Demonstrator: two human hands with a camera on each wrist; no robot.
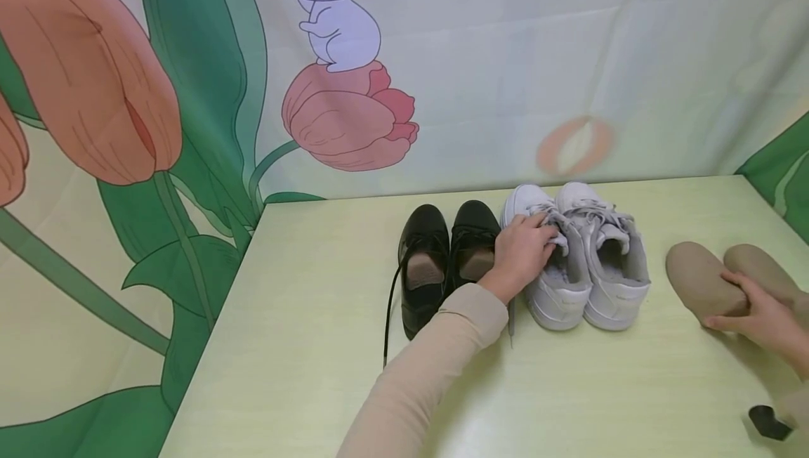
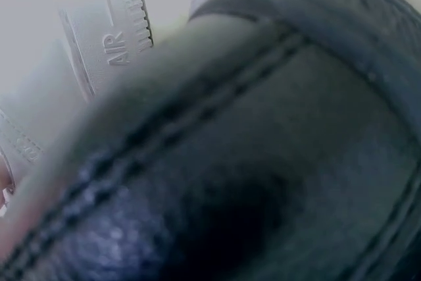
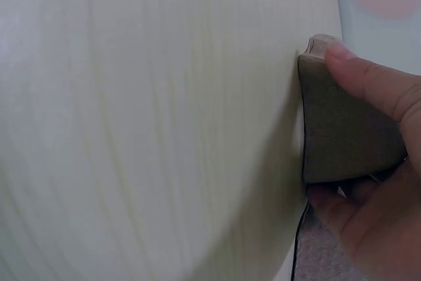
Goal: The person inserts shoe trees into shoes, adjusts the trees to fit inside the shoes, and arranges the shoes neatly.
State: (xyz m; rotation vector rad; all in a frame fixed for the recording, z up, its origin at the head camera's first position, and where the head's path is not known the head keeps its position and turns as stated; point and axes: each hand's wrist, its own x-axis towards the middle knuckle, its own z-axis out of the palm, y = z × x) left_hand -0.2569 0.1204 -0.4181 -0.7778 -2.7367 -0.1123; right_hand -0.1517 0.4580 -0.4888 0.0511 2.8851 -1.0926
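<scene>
Two white sneakers stand side by side toward the back of the table. On the left one (image 1: 562, 296), my left hand (image 1: 520, 254) has its fingers bent over the laces and tongue; the other sneaker (image 1: 616, 296) is just right of it. A pair of black lace-up shoes (image 1: 425, 226) stands under and left of that wrist. Close up in the left wrist view is a black shoe (image 2: 283, 129), with a white sneaker (image 2: 52, 77) marked "AIR" behind. At the right, my right hand (image 1: 761, 317) grips a beige slipper (image 1: 701, 275) between thumb and fingers, its mate (image 1: 755, 265) beside it.
The pale table (image 1: 303, 317) ends at a wall of printed cloth (image 1: 493, 79) with tulips and a white animal. A black shoelace (image 1: 390, 317) trails toward the front. By the right sleeve is a small black object (image 1: 769, 423).
</scene>
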